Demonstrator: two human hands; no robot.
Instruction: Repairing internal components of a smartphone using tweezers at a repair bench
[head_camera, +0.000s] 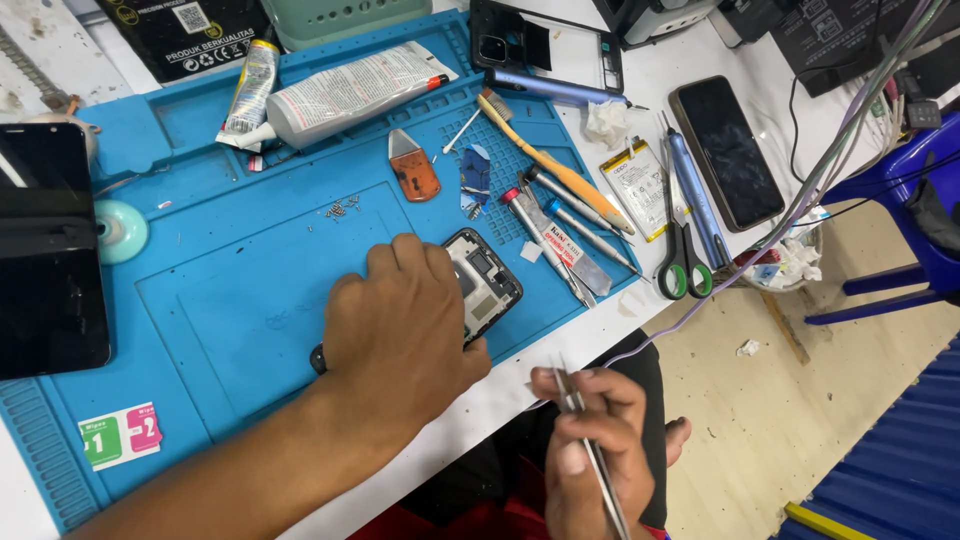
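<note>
My left hand (400, 335) lies flat on an opened phone (485, 285) on the blue work mat (230, 290), covering most of it; only the phone's upper end with its bare insides shows. My right hand (590, 450) is off the table's front edge, above my lap, pinching thin metal tweezers (592, 450) between thumb and fingers. The tweezers touch nothing else.
On the mat lie small screws (343, 208), an orange pry pick (414, 170), glue tubes (345, 95), a toothbrush (555, 165) and screwdrivers (590, 232). Scissors (684, 262), a battery (637, 185), a black phone (727, 150) and a phone frame (545, 45) sit right. A dark screen (50, 250) lies left.
</note>
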